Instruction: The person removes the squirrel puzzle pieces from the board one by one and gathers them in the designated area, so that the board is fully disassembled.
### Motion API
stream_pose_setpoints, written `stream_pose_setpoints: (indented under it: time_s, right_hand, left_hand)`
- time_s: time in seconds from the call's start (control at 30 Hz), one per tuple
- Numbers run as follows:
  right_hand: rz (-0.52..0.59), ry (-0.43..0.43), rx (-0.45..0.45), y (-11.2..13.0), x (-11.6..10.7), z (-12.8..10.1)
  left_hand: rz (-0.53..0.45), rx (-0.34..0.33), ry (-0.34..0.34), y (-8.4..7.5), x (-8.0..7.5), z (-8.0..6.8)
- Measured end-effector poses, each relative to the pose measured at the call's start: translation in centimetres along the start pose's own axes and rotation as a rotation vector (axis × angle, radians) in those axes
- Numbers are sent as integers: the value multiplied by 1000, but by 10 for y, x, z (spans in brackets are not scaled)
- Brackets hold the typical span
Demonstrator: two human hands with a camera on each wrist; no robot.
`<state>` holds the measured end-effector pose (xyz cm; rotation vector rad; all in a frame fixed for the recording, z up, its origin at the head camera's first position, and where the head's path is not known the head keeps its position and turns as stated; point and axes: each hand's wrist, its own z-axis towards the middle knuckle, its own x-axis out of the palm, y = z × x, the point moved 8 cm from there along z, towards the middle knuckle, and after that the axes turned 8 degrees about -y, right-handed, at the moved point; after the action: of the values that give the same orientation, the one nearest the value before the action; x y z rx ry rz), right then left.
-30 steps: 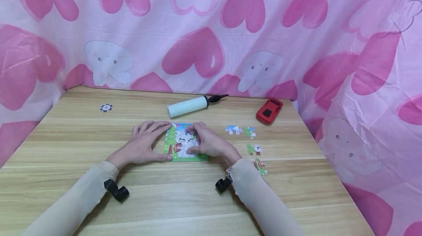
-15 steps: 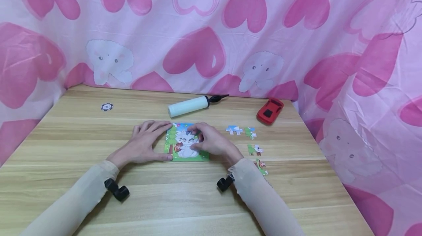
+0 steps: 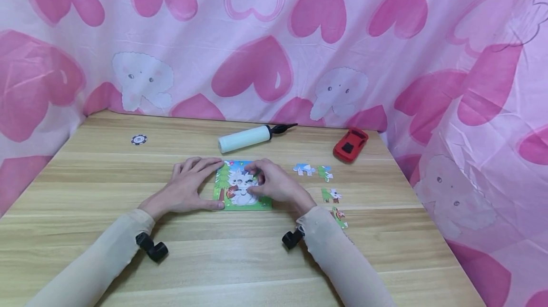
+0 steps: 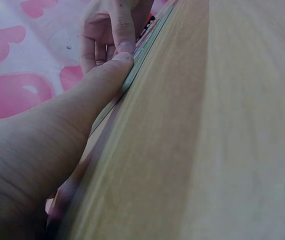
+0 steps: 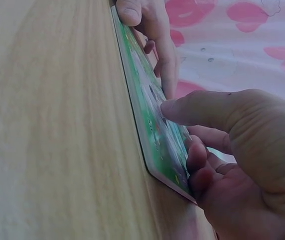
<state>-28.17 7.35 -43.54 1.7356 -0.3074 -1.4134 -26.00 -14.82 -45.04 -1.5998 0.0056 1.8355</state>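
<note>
Head view: puzzle (image 3: 242,185) mid-table (image 3: 107,173), mostly filled; four loose pieces (image 3: 305,169) lying to its right, unplaced. Left hand (image 3: 188,185) flat, fingers straight, bracing the board's left edge. Right hand (image 3: 274,184) curled, pressing a piece into the picture.

Left wrist: thumb (image 4: 102,85) against thin cardboard edge.

Right wrist: glossy green board (image 5: 152,115), flat on wood grain.

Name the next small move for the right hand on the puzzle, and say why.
Probably lift the right hand and reach for a loose piece: the left hand steadies the puzzle board, and four pieces lie to its right on the table.
</note>
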Motion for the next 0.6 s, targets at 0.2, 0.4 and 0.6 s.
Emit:
stream_pose_setpoints:
  time_s: [0.2, 0.4, 0.6]
  right_hand:
    - [4, -10, -1, 0, -4, -1]
    - [24, -33, 15, 0, -11, -4]
    - [59, -49, 31, 1, -23, -7]
  left_hand:
    - [5, 1, 0, 0, 0, 0]
    - [5, 1, 2, -1, 0, 0]
    - [-1, -2, 3, -1, 0, 0]
